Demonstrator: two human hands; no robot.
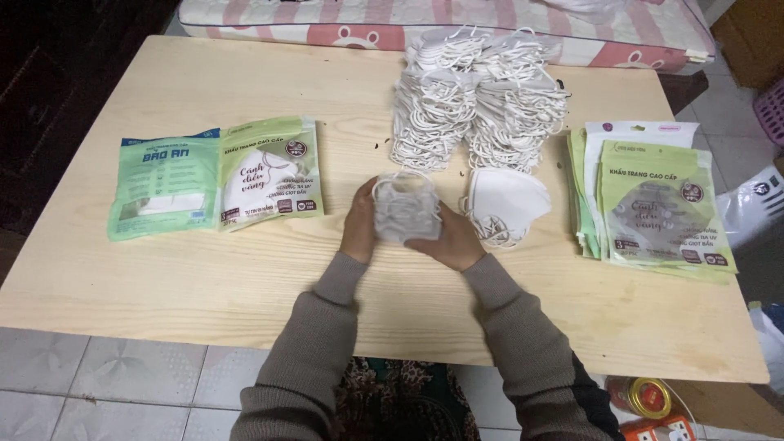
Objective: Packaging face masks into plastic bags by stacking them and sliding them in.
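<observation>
1. Both hands meet at the middle of the table (pixel 204 286). Left hand (pixel 359 224) and right hand (pixel 453 241) each grip one side of a small bundle of white masks (pixel 406 208), fingers curled round it, held just above the wood.
2. Just right of the bundle: a single white mask (pixel 506 204) lying flat, ear loops spilling toward the right hand, nearly touching it.
3. Behind the hands, toward the far edge: a big stack of white masks (pixel 478 94), two leaning piles w/ loops tangled. It sits close behind the bundle & blocks the way straight fwd.
4. Left side, well apart from the hands: a green packet (pixel 163 192) and a second packet w/ a clear window (pixel 269 171), side by side, edges overlapping slightly.
5. Right side: a pile of empty green packets (pixel 661 204), fanned out, reaching close to the right table edge.
6. Hard to see: palms & fingertips are hidden behind the bundle; can't count masks in it. Loops in the big stack are too tangled to tell apart.
7. Cut off: pink striped mattress (pixel 490 28) beyond the far edge, a white plastic bag (pixel 755 204) at right, a round gold lid (pixel 649 396) on the floor at bottom right.
8. Open room: bare wood along the near edge on both sides of the sleeves, and the far left corner. Tiled floor (pixel 106 384) shows below the near edge.
</observation>
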